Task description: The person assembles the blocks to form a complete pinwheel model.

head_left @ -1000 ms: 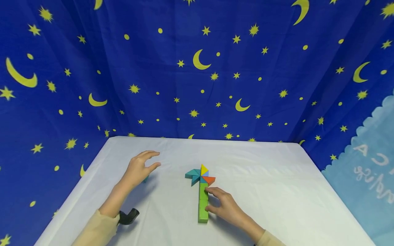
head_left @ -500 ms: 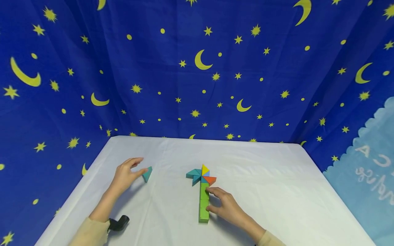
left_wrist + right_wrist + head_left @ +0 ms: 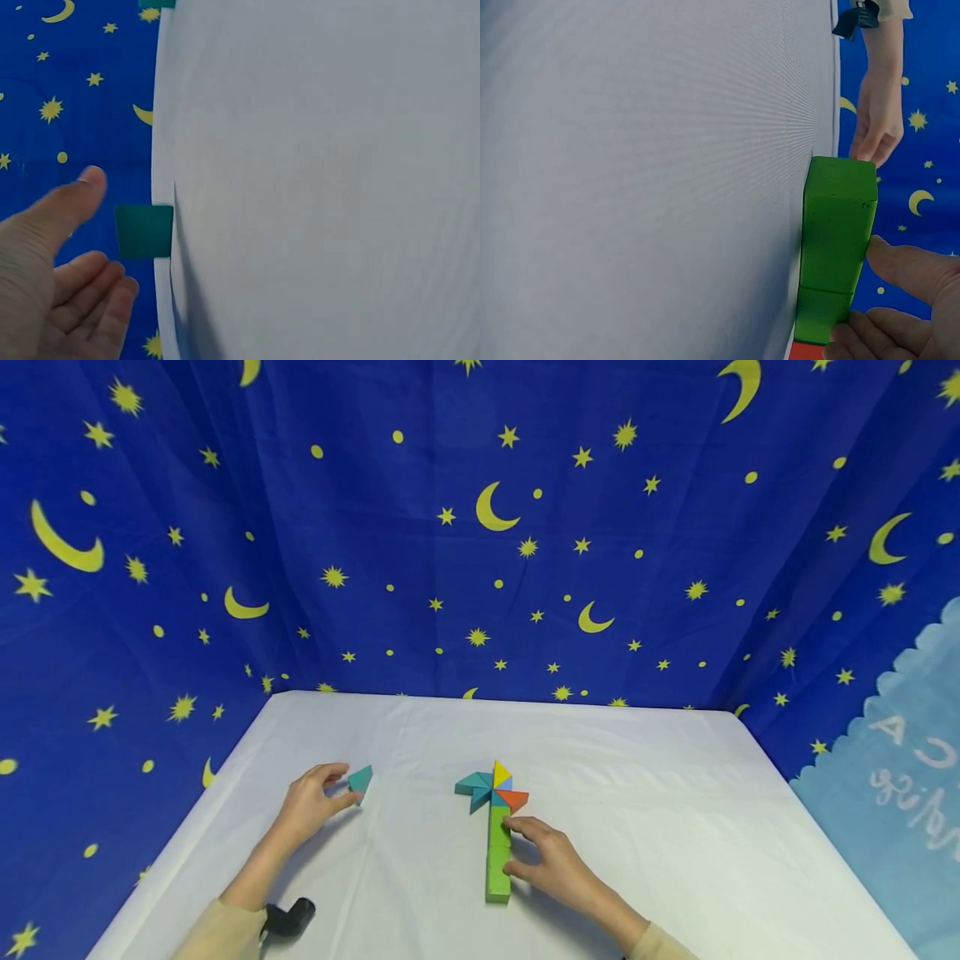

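In the head view my left hand is beside a loose teal triangular block on the left of the table. Its thumb and fingers are parted around the near side of the block; the left wrist view shows a gap between them and the teal block. Two green blocks lie end to end as a stem. At its far end sits a pinwheel of teal triangles, a yellow triangle, blue pieces and a red-orange triangle. My right hand touches the stem's right side with thumb and fingertips.
A white cloth covers the table. Blue curtains with moons and stars rise behind and at the sides, and a light-blue panel hangs at the right. A black wrist device sticks out from the left sleeve.
My left hand has moved left and nearer to me, beside the teal triangle that it largely hid before. Its thumb now overlaps the block. My right hand has stayed at the green blocks.
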Demonstrator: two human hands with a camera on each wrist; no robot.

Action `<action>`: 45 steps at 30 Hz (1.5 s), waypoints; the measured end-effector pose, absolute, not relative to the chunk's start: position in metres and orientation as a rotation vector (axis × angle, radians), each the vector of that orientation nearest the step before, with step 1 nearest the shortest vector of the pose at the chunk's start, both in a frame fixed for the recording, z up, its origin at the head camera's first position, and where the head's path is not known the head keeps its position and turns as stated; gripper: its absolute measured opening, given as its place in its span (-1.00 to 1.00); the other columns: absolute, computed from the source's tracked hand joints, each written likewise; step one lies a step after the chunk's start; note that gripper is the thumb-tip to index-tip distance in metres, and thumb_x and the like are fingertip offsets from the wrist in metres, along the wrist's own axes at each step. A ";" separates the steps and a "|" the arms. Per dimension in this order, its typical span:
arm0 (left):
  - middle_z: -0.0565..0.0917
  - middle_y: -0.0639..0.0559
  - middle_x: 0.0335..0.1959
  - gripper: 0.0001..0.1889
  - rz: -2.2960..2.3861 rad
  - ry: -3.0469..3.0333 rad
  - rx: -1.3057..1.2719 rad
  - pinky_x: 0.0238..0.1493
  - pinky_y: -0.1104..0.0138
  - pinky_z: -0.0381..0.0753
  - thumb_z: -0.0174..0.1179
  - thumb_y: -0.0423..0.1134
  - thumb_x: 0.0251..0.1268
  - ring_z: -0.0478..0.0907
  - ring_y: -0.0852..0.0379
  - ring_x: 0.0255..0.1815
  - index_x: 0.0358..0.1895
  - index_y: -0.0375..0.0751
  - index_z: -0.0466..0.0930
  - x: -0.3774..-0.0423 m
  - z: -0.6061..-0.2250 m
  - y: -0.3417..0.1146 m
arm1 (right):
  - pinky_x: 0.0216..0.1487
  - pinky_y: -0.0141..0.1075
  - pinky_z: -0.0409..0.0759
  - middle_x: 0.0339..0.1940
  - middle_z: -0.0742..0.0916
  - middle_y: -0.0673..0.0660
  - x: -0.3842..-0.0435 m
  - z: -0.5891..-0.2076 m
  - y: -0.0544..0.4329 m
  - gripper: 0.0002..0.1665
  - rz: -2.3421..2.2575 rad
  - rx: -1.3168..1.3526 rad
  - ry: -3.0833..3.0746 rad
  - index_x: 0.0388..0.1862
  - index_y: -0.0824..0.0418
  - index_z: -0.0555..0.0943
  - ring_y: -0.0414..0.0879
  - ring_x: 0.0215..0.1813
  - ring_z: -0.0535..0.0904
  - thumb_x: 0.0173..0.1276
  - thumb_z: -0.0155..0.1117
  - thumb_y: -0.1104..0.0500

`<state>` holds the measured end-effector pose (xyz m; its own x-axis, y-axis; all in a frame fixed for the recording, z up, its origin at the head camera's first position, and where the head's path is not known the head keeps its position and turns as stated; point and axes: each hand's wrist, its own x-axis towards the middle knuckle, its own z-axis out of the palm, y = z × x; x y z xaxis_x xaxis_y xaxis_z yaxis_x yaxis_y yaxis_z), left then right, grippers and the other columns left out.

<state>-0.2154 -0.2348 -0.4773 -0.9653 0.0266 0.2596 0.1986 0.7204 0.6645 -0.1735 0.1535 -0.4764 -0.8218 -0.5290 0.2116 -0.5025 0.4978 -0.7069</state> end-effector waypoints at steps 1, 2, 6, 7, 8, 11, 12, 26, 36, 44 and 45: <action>0.53 -0.36 0.03 -0.38 -1.073 -2.698 -0.175 0.01 -0.04 0.51 0.42 -0.13 0.04 0.50 -0.28 0.04 0.11 -0.46 0.47 -0.216 -0.479 -0.234 | 0.15 -0.08 0.48 0.18 0.55 0.18 -0.173 -0.476 0.154 -0.32 -1.255 -0.926 2.689 0.24 0.36 0.43 0.09 0.20 0.48 0.19 0.40 0.11; 0.53 -0.36 0.02 -0.37 -1.063 -2.699 -0.173 0.02 -0.04 0.50 0.43 -0.13 0.03 0.50 -0.28 0.03 0.10 -0.47 0.47 -0.215 -0.481 -0.233 | 0.16 -0.08 0.48 0.19 0.55 0.17 -0.173 -0.476 0.154 -0.32 -1.257 -0.923 2.687 0.24 0.36 0.43 0.08 0.20 0.48 0.19 0.40 0.12; 0.54 -0.36 -0.01 -0.40 -1.031 -2.692 -0.156 0.03 -0.03 0.49 0.45 -0.19 -0.01 0.51 -0.27 0.01 0.07 -0.49 0.48 -0.216 -0.486 -0.230 | 0.16 -0.09 0.47 0.19 0.55 0.17 -0.173 -0.476 0.154 -0.31 -1.265 -0.912 2.675 0.24 0.35 0.43 0.09 0.20 0.47 0.19 0.40 0.10; 0.55 -0.35 -0.03 -0.41 -1.022 -2.689 -0.150 0.02 -0.03 0.50 0.45 -0.20 -0.01 0.51 -0.26 0.00 0.06 -0.50 0.48 -0.216 -0.487 -0.230 | 0.16 -0.09 0.47 0.19 0.55 0.17 -0.173 -0.476 0.154 -0.31 -1.265 -0.909 2.673 0.25 0.35 0.43 0.09 0.21 0.47 0.19 0.40 0.10; 0.55 -0.35 -0.04 -0.42 -1.017 -2.684 -0.141 0.01 -0.03 0.50 0.45 -0.22 -0.01 0.52 -0.26 -0.01 0.05 -0.50 0.49 -0.216 -0.487 -0.229 | 0.16 -0.09 0.47 0.19 0.55 0.17 -0.173 -0.476 0.154 -0.30 -1.265 -0.906 2.671 0.25 0.34 0.42 0.09 0.21 0.47 0.19 0.40 0.09; 0.56 -0.34 -0.06 -0.46 -1.008 -2.681 -0.118 0.00 -0.03 0.51 0.43 -0.26 0.00 0.53 -0.25 -0.04 0.03 -0.49 0.50 -0.216 -0.487 -0.228 | 0.16 -0.09 0.47 0.19 0.55 0.17 -0.173 -0.476 0.154 -0.30 -1.263 -0.911 2.675 0.25 0.34 0.42 0.08 0.21 0.47 0.19 0.40 0.09; 0.57 -0.33 -0.07 -0.47 -1.009 -2.681 -0.111 -0.01 -0.02 0.51 0.43 -0.26 0.00 0.53 -0.25 -0.05 0.03 -0.49 0.50 -0.216 -0.487 -0.228 | 0.16 -0.09 0.47 0.19 0.55 0.17 -0.173 -0.476 0.154 -0.30 -1.263 -0.912 2.677 0.25 0.34 0.42 0.08 0.20 0.47 0.19 0.40 0.09; 0.57 -0.29 -0.05 -0.51 -1.087 -2.660 -0.149 -0.03 -0.02 0.54 0.40 -0.24 0.05 0.55 -0.24 -0.03 0.04 -0.40 0.51 -0.216 -0.471 -0.225 | 0.16 -0.09 0.47 0.19 0.55 0.17 -0.173 -0.477 0.153 -0.31 -1.264 -0.913 2.678 0.24 0.35 0.43 0.08 0.20 0.47 0.18 0.41 0.10; 0.59 -0.16 -0.03 -0.51 -1.200 -2.661 -0.249 -0.01 0.01 0.54 0.42 -0.17 0.04 0.55 -0.17 0.00 0.05 -0.27 0.53 -0.209 -0.443 -0.189 | 0.16 -0.10 0.48 0.18 0.56 0.17 -0.173 -0.478 0.153 -0.31 -1.260 -0.934 2.684 0.24 0.37 0.43 0.09 0.20 0.47 0.18 0.41 0.13; 0.61 -0.04 -0.10 -0.53 -1.224 -2.635 -0.435 -0.02 0.05 0.56 0.46 -0.21 -0.03 0.58 -0.08 -0.06 0.00 -0.22 0.57 -0.206 -0.435 -0.143 | 0.15 -0.09 0.48 0.19 0.55 0.17 -0.174 -0.478 0.154 -0.31 -1.247 -0.935 2.694 0.24 0.36 0.43 0.10 0.20 0.47 0.18 0.41 0.11; 0.61 -0.02 -0.10 -0.54 -1.228 -2.635 -0.456 -0.03 0.05 0.57 0.46 -0.21 -0.04 0.58 -0.07 -0.06 -0.01 -0.21 0.57 -0.206 -0.436 -0.138 | 0.15 -0.09 0.48 0.19 0.55 0.17 -0.174 -0.478 0.154 -0.31 -1.245 -0.930 2.697 0.24 0.36 0.43 0.10 0.20 0.47 0.18 0.41 0.11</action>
<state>-0.2062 -0.1377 -0.4358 -0.9327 0.1919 0.3053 0.3572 0.6074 0.7095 -0.1735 0.1538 -0.4776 -0.8210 -0.5294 0.2140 -0.5063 0.5017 -0.7014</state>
